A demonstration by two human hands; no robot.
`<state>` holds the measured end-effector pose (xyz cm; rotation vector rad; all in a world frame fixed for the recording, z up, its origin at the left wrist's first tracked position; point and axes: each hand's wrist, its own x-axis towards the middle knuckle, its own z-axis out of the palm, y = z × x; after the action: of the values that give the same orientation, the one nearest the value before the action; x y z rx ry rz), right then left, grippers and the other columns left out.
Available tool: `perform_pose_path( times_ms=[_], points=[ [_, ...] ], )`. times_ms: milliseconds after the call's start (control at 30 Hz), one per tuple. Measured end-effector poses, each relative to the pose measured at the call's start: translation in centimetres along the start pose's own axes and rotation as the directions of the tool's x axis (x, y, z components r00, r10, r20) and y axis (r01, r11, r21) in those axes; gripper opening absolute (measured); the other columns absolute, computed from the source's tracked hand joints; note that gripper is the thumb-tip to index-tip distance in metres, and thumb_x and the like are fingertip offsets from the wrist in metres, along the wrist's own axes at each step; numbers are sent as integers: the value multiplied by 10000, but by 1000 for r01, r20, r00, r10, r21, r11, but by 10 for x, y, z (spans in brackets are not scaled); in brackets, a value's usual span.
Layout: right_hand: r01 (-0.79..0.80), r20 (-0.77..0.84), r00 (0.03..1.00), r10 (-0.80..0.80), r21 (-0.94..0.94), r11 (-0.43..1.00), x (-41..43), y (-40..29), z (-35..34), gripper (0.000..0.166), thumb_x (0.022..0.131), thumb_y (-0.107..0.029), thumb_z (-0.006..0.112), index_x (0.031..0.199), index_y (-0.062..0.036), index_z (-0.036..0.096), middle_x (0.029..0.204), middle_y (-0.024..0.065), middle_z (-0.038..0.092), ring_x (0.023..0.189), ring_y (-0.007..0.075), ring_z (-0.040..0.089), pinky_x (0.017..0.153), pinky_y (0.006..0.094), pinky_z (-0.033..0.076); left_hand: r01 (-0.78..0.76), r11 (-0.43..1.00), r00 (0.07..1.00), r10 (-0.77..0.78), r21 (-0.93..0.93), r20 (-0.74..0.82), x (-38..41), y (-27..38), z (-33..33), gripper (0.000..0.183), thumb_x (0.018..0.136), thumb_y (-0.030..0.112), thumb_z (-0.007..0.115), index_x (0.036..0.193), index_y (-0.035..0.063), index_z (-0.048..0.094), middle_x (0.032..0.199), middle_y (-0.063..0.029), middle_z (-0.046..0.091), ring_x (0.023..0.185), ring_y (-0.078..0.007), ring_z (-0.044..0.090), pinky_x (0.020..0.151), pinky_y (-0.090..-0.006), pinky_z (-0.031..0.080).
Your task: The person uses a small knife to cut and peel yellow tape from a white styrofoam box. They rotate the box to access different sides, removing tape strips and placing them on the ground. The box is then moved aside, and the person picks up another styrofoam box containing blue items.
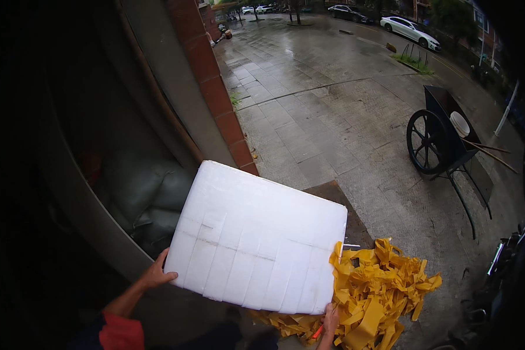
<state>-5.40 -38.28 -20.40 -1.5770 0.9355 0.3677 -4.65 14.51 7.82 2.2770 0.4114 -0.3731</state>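
A large white foam box (253, 236), with faint strip marks across its near part, lies in front of me. My left hand (159, 273) grips its left near corner, thumb on the top face. At the right near corner my right hand (330, 321) holds the box's edge, and a tool with a red-orange handle (318, 331) shows beside its fingers; the tool's tip cannot be made out. A heap of crumpled yellow tape strips (376, 293) lies right of the box and reaches under its near edge. One strip touches the box's right side.
A dark flat board (332, 194) lies beyond the box. On the left, a red-tiled wall edge (218, 100) stands beside filled sacks (144, 192). A two-wheeled cart (446, 131) with a white bucket (460, 124) stands on the wet paving at the right. Cars are parked farther off.
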Motion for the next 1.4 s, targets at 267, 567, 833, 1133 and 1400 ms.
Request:
perform_pose_path(
  times_ms=[267,567,833,1133,1400],
  points=[
    [268,39,961,-275,131,954,-3,47,-2,623,779,-318,739,1211,76,523,1162,200,600,1041,247,571,907,345,448,154,988,978,-155,-20,-139,45,-85,98,764,734,428,734,1271,-55,485,1236,-240,544,1117,-323,560,963,-415,441],
    [62,56,997,-57,-82,995,-25,103,6,719,754,-168,763,1342,50,411,1288,200,548,1160,310,543,998,376,403,14,620,821,-455,784,345,128,-20,121,681,781,557,668,1155,-12,630,1164,-222,634,1072,-337,609,898,-415,481],
    [141,142,981,-134,-34,989,-22,217,96,567,805,-290,703,1277,-43,509,1189,175,610,1081,337,582,919,419,437,-548,631,811,242,549,533,217,130,238,1034,714,773,583,1405,27,395,1324,-249,456,1252,-396,427,1033,-480,355],
    [-26,78,996,44,-220,975,-68,192,82,521,786,-283,733,1169,24,559,1072,195,647,974,294,614,843,417,480,-365,618,925,159,696,344,208,140,281,966,759,809,471,1256,-16,535,1092,-260,538,1045,-386,515,908,-479,413],
    [-69,160,983,88,-119,990,-63,204,81,597,766,-195,757,1264,19,506,1161,166,612,1053,264,586,898,379,467,-397,467,918,212,790,336,201,160,294,966,759,820,457,1176,-45,562,1117,-273,556,1065,-382,543,914,-470,428]
  ],
)
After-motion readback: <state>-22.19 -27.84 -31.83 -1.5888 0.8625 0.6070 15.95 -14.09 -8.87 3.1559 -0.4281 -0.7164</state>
